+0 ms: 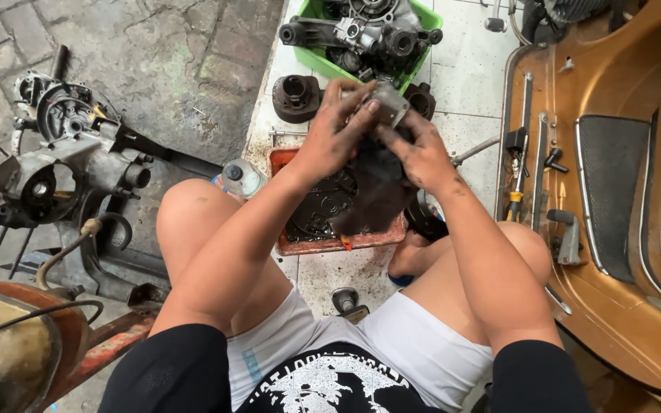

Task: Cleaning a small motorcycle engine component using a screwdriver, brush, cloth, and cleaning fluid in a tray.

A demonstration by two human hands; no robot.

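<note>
The person wears a black T-shirt (330, 382) with short sleeves that end above the elbows and a white print across the chest. Below it are white shorts (415, 344), with a small pale blue patch on the left leg. Forearms and knees are bare. Both hands, left hand (334, 126) and right hand (422, 153), are smeared with dark grease.

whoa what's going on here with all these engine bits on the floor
A person sits over an orange tray of dark oily liquid. Both hands, left hand and right hand, grip a small grey metal part with a dark rag hanging beneath it. A green bin of engine parts sits beyond; an engine case lies on the left and a brown scooter body on the right.
</note>
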